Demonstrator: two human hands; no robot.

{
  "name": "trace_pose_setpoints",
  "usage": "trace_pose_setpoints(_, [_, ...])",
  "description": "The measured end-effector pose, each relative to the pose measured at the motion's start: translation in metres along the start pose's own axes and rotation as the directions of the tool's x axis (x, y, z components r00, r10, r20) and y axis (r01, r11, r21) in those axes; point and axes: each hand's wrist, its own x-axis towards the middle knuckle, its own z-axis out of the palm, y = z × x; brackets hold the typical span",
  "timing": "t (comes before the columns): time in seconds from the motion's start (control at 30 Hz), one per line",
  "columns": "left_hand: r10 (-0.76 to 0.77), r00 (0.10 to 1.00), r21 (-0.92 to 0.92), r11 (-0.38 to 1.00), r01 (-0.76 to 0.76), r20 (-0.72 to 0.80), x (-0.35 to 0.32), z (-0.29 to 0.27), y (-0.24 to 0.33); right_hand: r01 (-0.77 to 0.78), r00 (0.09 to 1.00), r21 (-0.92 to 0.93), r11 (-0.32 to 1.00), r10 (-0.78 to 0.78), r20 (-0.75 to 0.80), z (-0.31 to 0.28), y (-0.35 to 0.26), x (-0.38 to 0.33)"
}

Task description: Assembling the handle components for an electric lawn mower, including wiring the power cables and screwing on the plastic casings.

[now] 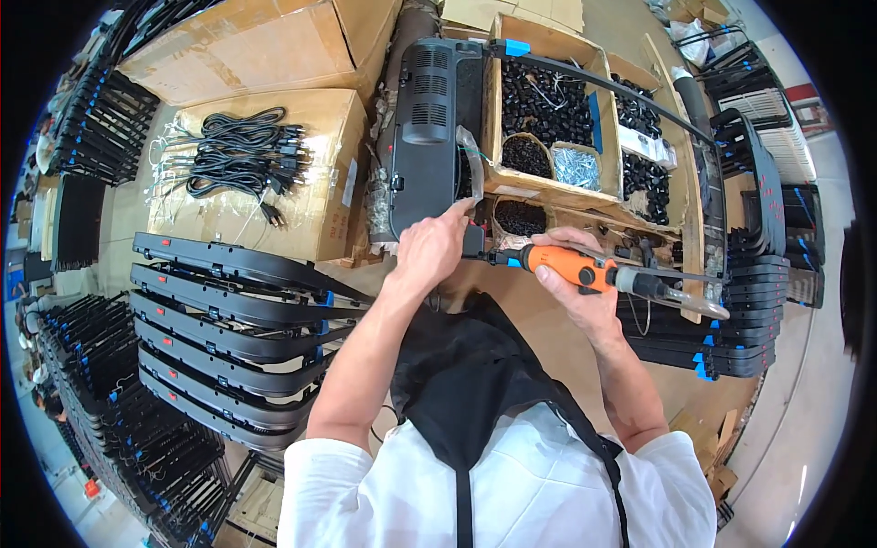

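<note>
My right hand is wrapped round an orange electric screwdriver, its dark front end pointing right. My left hand reaches over the lower end of a black machine housing. Its index finger stretches to the lower end of a pale, see-through strip beside the housing; the other fingers are curled in. What lies under that fingertip is hidden. A long black frame bar runs rightward from the housing's far end, with blue tape near its start.
Right of the housing, a wooden compartment box holds black parts and silver screws. At left, black power cords lie on a cardboard box, above stacked black frames. More black frames are stacked at right.
</note>
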Motion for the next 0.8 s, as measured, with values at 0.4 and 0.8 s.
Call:
trace_pose_setpoints(0.4, [0.073, 0.969, 0.273, 0.952, -0.139, 0.236, 0.002, 0.004, -0.008, -0.022, 0.991, -0.060, 0.998, 0.029, 0.133, 0.011, 0.011, 0.008])
trace_pose_setpoints(0.8, [0.099, 0.973, 0.248, 0.957, -0.151, 0.210, 0.000, 0.006, -0.011, -0.090, 0.957, -0.167, 0.982, 0.131, 0.257, 0.035, -0.004, 0.035])
